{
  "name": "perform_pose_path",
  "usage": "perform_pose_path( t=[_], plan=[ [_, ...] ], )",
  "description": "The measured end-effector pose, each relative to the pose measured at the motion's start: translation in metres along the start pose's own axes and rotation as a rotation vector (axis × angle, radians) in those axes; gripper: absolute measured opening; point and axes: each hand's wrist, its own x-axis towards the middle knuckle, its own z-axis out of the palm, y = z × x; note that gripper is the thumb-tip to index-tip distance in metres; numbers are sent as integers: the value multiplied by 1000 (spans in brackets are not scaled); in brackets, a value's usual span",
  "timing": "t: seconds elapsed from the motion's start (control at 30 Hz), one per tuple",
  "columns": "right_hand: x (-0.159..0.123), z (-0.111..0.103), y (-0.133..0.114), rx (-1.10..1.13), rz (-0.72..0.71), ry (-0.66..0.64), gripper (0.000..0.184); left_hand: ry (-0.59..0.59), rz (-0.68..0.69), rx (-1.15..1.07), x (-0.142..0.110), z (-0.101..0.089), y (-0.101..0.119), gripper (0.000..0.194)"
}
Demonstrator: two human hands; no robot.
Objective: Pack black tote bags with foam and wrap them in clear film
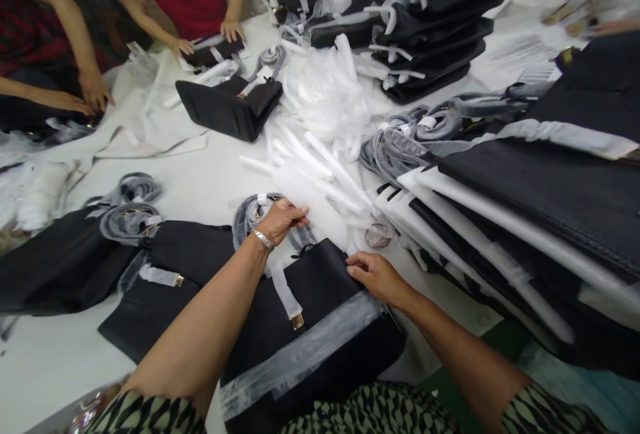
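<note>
A black handbag (320, 314) with a clear plastic band across it lies on the white table (200, 181) right in front of me. My left hand (280, 219), a silver bracelet on its wrist, is closed on a white foam sheet (313, 204) at the bag's far edge. My right hand (375, 275) rests on the bag's top right edge, its fingers curled and gripping the rim. A wrapped strap tab with a gold buckle (297, 320) lies on the bag's front.
Stacks of black bags (550, 207) stand at the right and at the back (430, 27). Loose foam strips (325, 107) are heaped mid-table, with wrapped grey straps (130, 211) nearby. Two other people's hands (95, 91) work at the far left, near another bag (230, 106).
</note>
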Motion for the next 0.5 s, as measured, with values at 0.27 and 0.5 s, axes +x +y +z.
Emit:
perform_pose_path(
  t=[0.27,0.5],
  plan=[
    [1,3,-7,-22,-20,-89,15,-16,-101,-16,23,-4,-2,27],
    [-6,0,-12,10,-39,-130,13,-38,-69,-40,29,-6,3,29]
  ],
)
